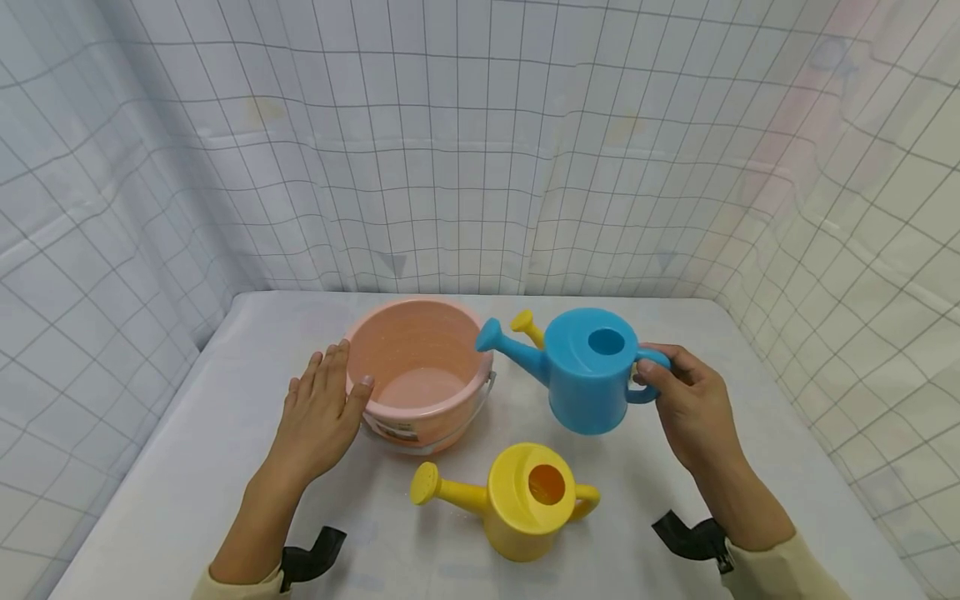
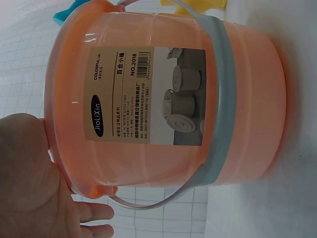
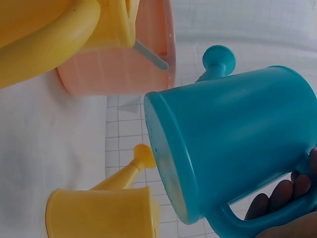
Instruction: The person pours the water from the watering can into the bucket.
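A pink bucket stands upright on the table, left of the middle. My left hand rests flat against its left side, fingers straight and thumb at the rim. The left wrist view shows the palm against the rim and a paper label on the wall. By its handle, my right hand grips a blue watering can, lifted off the table, its spout pointing left over the bucket's right rim. Nearer to me stands a yellow watering can, spout to the left.
Mostly hidden behind the blue can is a second yellow watering can, whose body shows in the right wrist view. The bucket's grey bail handle hangs down its front. White curtains with a grid pattern enclose the white table.
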### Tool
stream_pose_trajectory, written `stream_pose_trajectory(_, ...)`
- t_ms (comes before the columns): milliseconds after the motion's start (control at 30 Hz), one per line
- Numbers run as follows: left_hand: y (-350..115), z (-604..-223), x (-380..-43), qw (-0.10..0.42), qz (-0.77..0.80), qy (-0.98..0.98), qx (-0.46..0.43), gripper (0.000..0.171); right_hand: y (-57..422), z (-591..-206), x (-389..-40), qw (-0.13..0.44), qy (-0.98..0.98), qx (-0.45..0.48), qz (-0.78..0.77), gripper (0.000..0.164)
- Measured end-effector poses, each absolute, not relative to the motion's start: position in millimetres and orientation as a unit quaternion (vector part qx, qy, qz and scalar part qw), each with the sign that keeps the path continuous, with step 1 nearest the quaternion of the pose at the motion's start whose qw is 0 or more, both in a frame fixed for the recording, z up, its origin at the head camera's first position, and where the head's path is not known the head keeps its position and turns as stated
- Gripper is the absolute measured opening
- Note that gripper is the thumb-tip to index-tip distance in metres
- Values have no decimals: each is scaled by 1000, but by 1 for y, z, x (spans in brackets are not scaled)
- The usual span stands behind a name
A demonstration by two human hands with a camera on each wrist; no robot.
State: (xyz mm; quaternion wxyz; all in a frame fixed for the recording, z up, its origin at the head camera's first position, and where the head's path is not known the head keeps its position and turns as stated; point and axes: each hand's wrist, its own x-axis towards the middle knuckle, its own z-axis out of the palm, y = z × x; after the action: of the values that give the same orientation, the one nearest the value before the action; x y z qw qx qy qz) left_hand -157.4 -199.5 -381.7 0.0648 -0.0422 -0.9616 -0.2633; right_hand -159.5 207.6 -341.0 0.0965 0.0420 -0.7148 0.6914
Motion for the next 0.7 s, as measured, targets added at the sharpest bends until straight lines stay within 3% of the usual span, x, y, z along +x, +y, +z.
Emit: stream_pose_trajectory(700,-199,-381,-158,66,-261,-962,-43,72,191,-315,-174,77,-750,79,652,35)
